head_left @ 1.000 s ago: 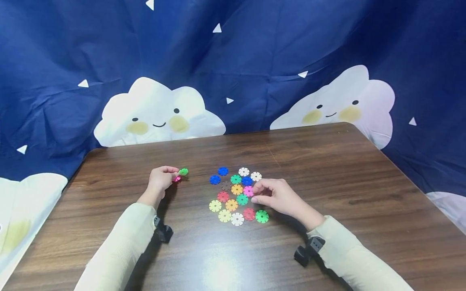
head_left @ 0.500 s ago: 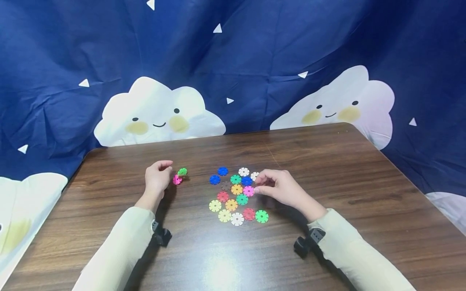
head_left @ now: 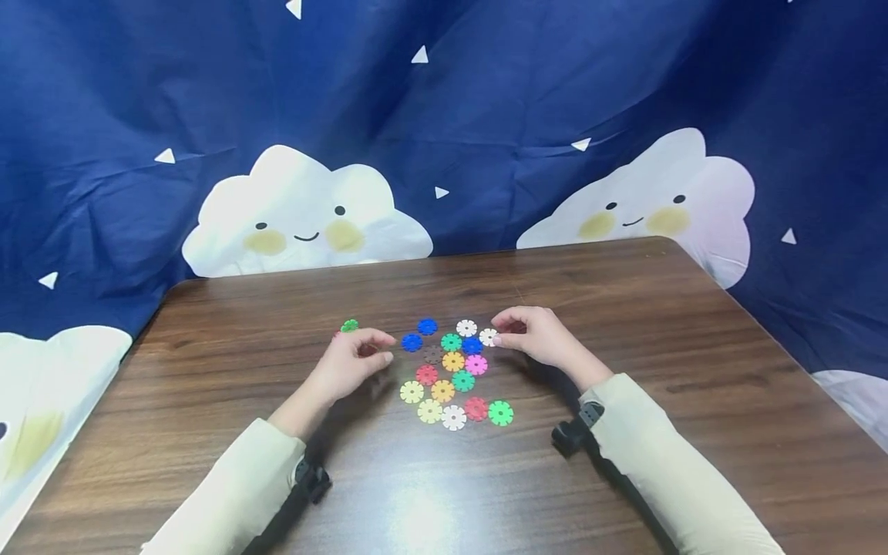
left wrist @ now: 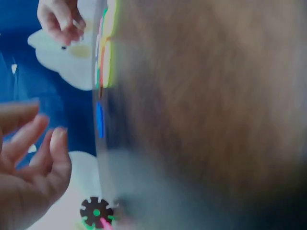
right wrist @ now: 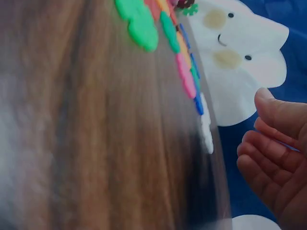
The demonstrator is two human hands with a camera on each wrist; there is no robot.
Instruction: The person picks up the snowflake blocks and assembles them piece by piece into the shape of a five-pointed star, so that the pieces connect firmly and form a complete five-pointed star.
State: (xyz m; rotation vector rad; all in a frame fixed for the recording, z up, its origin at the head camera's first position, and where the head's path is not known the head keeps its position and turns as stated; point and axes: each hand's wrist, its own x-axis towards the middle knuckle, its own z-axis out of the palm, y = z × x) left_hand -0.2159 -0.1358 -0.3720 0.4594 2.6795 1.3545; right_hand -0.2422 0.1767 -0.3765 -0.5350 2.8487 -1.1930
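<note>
My left hand (head_left: 350,364) hovers left of a spread of notched plastic discs, its fingertips nearest a blue disc (head_left: 412,342). In the left wrist view, that hand (left wrist: 33,163) shows parted, bent fingers with nothing between them. Behind it, joined discs stand up: a green one (head_left: 350,325), a brown one (left wrist: 90,208) and a pink piece (left wrist: 106,224); the head view has them mostly hidden. My right hand (head_left: 537,337) is at the spread's right side, thumb tip right at a white disc (head_left: 489,338). Its fingers (right wrist: 261,167) are apart from the thumb, holding nothing.
Flat on the brown wooden table (head_left: 624,308) lie several more discs, including a pink one (head_left: 475,364), an orange one (head_left: 442,391), a red one (head_left: 475,408) and a bright green one (head_left: 501,413). A blue cloud-print curtain (head_left: 479,139) hangs behind the table.
My left hand has let go of the joined discs and moved right, toward the spread. My right hand has shifted slightly away from me, from the pink disc to the white one.
</note>
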